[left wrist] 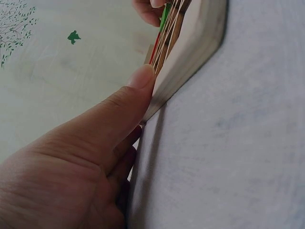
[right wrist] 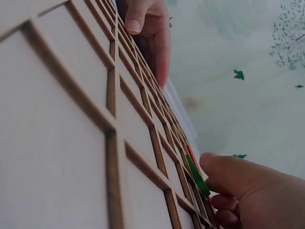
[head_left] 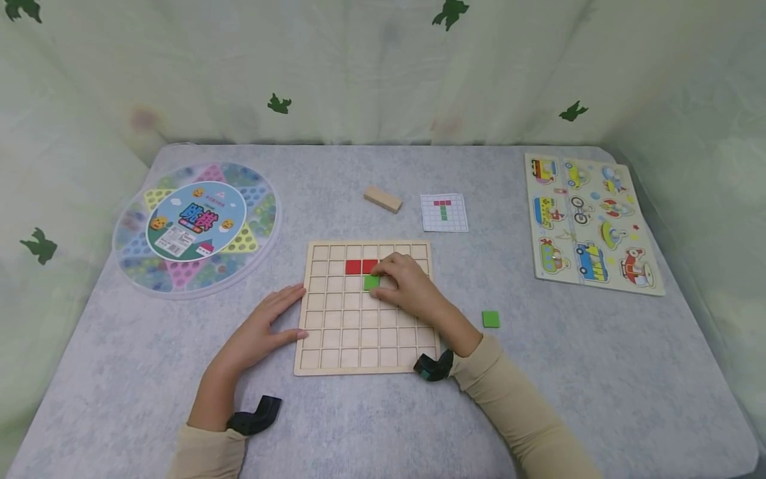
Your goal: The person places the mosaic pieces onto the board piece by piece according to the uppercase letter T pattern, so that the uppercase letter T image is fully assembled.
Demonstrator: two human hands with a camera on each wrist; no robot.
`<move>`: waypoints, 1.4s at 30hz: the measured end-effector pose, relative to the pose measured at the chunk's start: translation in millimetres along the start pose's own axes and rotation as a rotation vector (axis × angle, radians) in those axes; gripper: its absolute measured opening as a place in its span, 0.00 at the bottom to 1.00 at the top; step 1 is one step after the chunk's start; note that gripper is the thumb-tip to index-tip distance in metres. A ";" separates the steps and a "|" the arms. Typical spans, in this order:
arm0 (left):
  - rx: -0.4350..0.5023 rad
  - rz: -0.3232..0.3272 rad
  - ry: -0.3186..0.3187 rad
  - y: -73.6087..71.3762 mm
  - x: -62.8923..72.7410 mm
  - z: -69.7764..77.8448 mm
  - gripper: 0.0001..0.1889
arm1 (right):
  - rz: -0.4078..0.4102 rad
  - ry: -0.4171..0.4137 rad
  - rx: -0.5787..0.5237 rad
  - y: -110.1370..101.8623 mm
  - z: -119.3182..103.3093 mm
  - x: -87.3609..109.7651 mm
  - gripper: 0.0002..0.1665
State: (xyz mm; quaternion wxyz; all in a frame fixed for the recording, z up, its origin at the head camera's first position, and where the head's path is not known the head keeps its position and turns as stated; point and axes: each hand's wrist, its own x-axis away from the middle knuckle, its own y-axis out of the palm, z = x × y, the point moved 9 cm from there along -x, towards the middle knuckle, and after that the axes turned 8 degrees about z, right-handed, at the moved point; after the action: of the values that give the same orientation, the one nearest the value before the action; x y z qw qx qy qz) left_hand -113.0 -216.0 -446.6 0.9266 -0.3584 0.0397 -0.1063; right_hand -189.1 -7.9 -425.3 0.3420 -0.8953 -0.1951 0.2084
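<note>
A wooden grid board (head_left: 332, 359) lies flat at the middle of the table. My left hand (head_left: 263, 329) rests at its left edge, fingers and thumb spread and touching the rim; in the left wrist view its thumb lies along the board's side. With thumb and forefinger my right hand (head_left: 413, 289) pinches a green square tile (head_left: 370, 283) over a cell in the upper middle. In the right wrist view this green tile (right wrist: 198, 176) is slightly tilted. Red square tiles (head_left: 354, 267) sit in the row just above; the right hand may hide more cells there.
Another green tile (head_left: 491, 319) lies right of the board. Behind it are a wooden block (head_left: 383, 199) and a card (head_left: 444, 223) with a red and green grid pattern. A round Chinese checkers set (head_left: 197, 219) stands left, a vehicle picture puzzle (head_left: 592, 226) right.
</note>
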 end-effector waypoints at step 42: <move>0.000 0.014 0.014 0.4 0.4 -0.5 0.40 | 0.148 -0.121 0.002 -110.1 6.1 91.8 0.37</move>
State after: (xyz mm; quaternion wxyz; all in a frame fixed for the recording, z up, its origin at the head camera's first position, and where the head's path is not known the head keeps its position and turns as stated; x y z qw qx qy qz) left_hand -112.6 -216.1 -447.2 0.9271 -0.3573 0.0486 -0.1025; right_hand -138.1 116.4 -375.0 0.3142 -0.8927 -0.1482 0.2869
